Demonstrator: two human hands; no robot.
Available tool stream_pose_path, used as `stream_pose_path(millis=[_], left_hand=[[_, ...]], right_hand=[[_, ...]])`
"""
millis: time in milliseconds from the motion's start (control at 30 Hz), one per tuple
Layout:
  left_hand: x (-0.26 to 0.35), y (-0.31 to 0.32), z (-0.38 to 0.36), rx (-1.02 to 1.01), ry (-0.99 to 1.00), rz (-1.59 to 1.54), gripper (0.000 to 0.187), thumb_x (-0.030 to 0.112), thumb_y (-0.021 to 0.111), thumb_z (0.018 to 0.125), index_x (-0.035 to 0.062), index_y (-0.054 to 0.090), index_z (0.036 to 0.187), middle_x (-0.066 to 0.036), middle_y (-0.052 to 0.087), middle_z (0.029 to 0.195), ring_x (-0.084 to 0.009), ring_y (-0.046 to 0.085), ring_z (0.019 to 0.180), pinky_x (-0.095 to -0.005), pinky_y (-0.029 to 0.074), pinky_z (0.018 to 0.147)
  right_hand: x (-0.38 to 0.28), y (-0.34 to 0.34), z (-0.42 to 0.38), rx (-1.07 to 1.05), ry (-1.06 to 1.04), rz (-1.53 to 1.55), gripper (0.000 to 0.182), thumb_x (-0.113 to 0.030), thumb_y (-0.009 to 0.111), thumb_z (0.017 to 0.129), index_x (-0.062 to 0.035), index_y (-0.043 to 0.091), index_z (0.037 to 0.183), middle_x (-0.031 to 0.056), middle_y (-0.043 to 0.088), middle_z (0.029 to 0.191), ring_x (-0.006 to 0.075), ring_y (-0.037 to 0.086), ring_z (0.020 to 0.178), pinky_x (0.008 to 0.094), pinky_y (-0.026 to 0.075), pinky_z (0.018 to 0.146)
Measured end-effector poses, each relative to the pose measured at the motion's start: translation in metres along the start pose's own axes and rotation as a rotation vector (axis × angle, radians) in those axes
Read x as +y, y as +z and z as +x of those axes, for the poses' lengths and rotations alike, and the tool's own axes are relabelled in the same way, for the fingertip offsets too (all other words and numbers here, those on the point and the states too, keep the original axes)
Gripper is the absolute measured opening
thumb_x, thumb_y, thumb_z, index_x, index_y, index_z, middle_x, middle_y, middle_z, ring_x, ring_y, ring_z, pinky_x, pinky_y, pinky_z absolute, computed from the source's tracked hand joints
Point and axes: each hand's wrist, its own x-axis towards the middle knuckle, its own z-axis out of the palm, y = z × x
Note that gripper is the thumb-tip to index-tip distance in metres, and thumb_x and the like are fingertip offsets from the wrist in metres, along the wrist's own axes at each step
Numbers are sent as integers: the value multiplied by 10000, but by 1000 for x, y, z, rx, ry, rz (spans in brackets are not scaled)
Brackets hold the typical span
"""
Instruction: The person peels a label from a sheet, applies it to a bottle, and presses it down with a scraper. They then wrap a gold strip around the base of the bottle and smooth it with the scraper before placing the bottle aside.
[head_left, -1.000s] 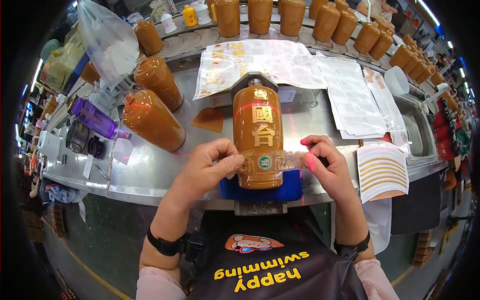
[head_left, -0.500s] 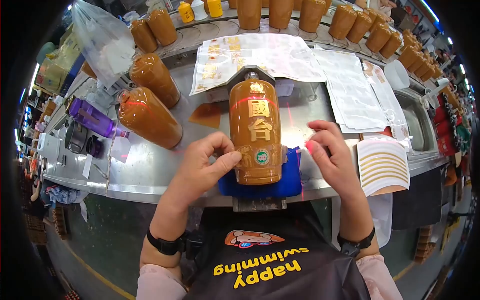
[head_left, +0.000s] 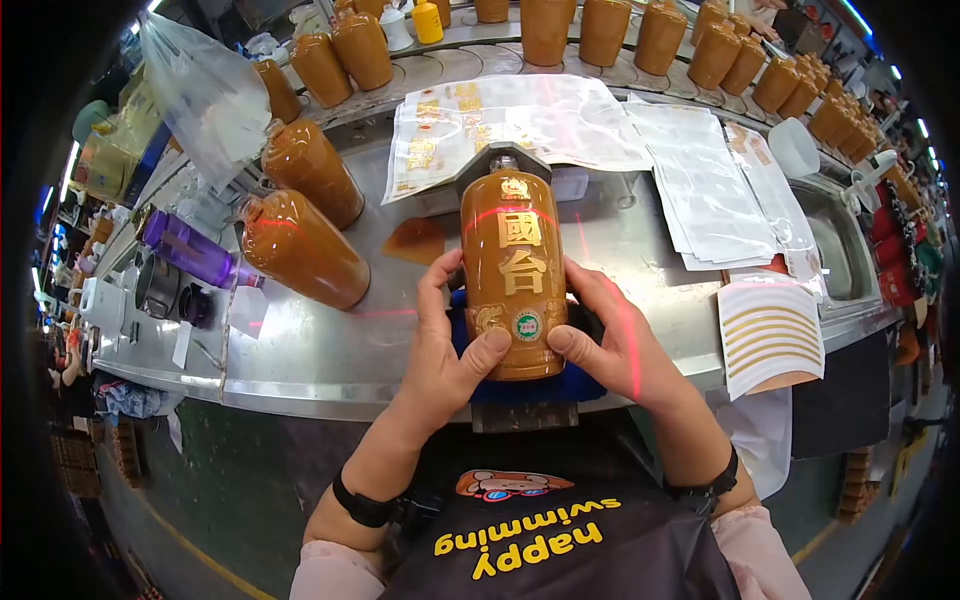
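A glossy brown bottle (head_left: 480, 245) with gold characters and a round green-and-white emblem lies in front of me, its neck end in a dark angled rest (head_left: 541, 166). Under its base is a blue cloth (head_left: 578, 384) on a small metal stand (head_left: 525, 417). My left hand (head_left: 440, 350) grips the bottle's lower left side, thumb pressed on the front near the emblem. From the opposite side my right hand (head_left: 625, 345) holds it, thumb beside the emblem and fingers along the flank. Red laser lines cross the bottle and my right hand.
Two more brown bottles (head_left: 305, 250) stand to the left by a purple water bottle (head_left: 190, 247). Printed sheets (head_left: 520, 120) and white sheets (head_left: 690, 190) lie behind. At right are gold-striped strips (head_left: 770, 335) and a sink (head_left: 845, 245). A conveyor (head_left: 440, 72) carries bottles.
My right hand has come in from the right onto the bottle. My left hand has gone from a pinch at its lower edge to a grip round its side. Conveyor bottles have shifted right.
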Motion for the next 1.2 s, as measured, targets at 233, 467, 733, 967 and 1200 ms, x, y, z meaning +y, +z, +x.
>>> stream_pose_path(millis=[233,467,733,967,1200], left_hand=[[-1,1,0,12,13,23,898,464,707,862,18,212,1463,-196,345,1428,-292,323,1365,-409,233,1146],[-2,2,0,18,11,22,919,488,710,850,12,213,1459,-196,349,1422,-292,319,1367,-409,226,1149],[-3,2,0,22,1,1,928,486,715,846,7,208,1459,-197,347,1421,-294,316,1367,-410,222,1150],[-4,3,-1,24,-28,-27,936,482,723,840,6,207,1458,-196,334,1431,-294,312,1367,-410,228,1147],[-6,0,-1,18,-23,-109,855,477,660,893,7,221,1457,-189,331,1434,-284,287,1379,-400,194,1155]], right_hand=[[3,-2,0,-19,9,56,795,-419,675,901,80,361,1434,260,505,1335,364,487,1246,425,366,1065],[-17,-2,9,-8,36,62,766,-387,672,901,111,380,1404,282,583,1220,365,560,1175,410,416,1008],[-8,-2,9,19,-9,64,784,-420,672,894,132,395,1378,293,591,1191,379,585,1121,413,433,975],[-7,5,10,33,80,-78,864,-512,672,869,134,399,1373,291,584,1169,401,542,1103,447,421,972],[0,7,12,47,39,9,823,-509,678,862,114,436,1343,294,588,1161,417,539,1104,467,419,964]])
